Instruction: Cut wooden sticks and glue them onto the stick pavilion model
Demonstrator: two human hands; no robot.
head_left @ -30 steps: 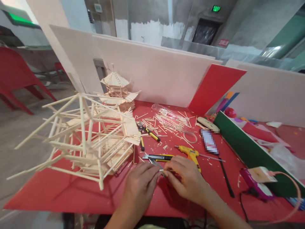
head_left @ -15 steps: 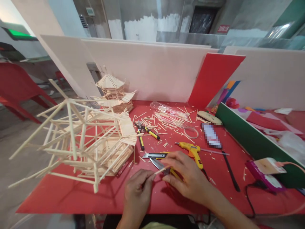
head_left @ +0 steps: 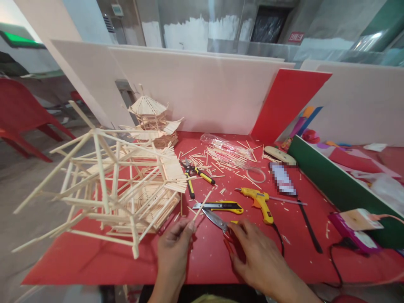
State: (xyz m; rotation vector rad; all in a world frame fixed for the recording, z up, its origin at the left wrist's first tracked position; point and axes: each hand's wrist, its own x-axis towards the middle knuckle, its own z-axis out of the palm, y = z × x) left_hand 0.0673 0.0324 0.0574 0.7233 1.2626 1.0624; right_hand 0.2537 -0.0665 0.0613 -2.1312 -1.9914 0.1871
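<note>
My left hand [head_left: 175, 248] is closed, pinching a thin wooden stick [head_left: 202, 205] between thumb and fingers. The stick points up and away at a slant. Over the handles of a pair of scissors [head_left: 216, 219], my right hand [head_left: 255, 252] curls its fingers and thumb; part of the handles is hidden by it. The scissors' blades lie on the red table, pointing to the far left. Just beyond them is a yellow utility knife [head_left: 225, 206]. Left of my left hand stands an open wooden stick frame [head_left: 107, 185], on or beside a stick-built base [head_left: 148, 206].
A smaller stick pagoda [head_left: 148, 113] stands behind. Black-and-yellow pliers [head_left: 197, 173] and loose sticks [head_left: 217, 155] lie mid-table. To the right are a yellow glue gun [head_left: 259, 202] with a cord, a phone [head_left: 282, 179], a power strip [head_left: 350, 235] and a green panel [head_left: 331, 189].
My right hand has moved off the stick and down onto the scissors' handles. In my left hand the stick now tilts more upright. The view has shifted slightly.
</note>
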